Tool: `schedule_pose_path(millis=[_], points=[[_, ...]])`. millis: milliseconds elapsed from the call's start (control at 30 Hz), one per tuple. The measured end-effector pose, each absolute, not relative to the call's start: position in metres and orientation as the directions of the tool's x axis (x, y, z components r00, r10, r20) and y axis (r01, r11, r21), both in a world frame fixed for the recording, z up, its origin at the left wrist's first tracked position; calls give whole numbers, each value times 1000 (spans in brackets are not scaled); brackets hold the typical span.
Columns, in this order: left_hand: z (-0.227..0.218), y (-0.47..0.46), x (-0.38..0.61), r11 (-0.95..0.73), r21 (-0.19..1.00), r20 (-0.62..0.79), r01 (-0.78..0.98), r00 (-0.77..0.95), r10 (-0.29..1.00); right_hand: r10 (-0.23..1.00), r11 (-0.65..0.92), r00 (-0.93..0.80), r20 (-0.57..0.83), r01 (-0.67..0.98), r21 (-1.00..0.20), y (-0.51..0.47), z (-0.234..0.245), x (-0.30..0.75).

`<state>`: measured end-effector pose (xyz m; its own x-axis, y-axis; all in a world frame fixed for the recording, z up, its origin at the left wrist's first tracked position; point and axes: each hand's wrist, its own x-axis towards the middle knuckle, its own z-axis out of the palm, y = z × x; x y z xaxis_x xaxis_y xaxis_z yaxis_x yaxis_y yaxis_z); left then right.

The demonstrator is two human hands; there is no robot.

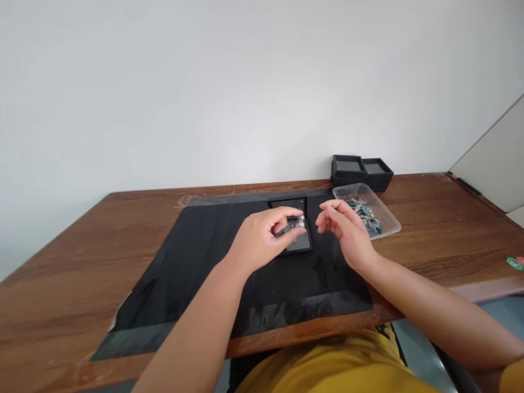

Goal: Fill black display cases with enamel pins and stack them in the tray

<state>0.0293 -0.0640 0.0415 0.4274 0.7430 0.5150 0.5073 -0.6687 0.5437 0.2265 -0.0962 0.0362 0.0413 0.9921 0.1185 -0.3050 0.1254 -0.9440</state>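
My left hand pinches a small green circuit board between thumb and fingers, holding it just over a black tray that lies on a black mat. A little to the right, my right hand hovers with fingers loosely curled and apart, holding nothing I can see. It lies between the tray and a clear plastic container of several small green boards.
Two black square trays stand at the back of the wooden table, behind the clear container. A small green object lies near the table's right edge. A white wall stands behind the table.
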Motion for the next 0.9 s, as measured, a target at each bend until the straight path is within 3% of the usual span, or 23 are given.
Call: schedule_pose_path(millis=[200, 367, 533, 900], points=[[41, -64, 30, -661, 542, 491, 519, 443, 750, 988, 145, 75, 133, -198, -969, -96, 36, 228], [43, -69, 31, -709, 536, 599, 459, 385, 702, 994, 68, -70, 79, -150, -986, -95, 33, 228], [45, -71, 32, -731, 530, 612, 430, 402, 681, 974, 22, -213, 71, -228, -973, -96, 34, 228], [46, -72, 33, -761, 504, 603, 410, 464, 649, 951, -99, -308, -14, -262, -960, -95, 39, 229]])
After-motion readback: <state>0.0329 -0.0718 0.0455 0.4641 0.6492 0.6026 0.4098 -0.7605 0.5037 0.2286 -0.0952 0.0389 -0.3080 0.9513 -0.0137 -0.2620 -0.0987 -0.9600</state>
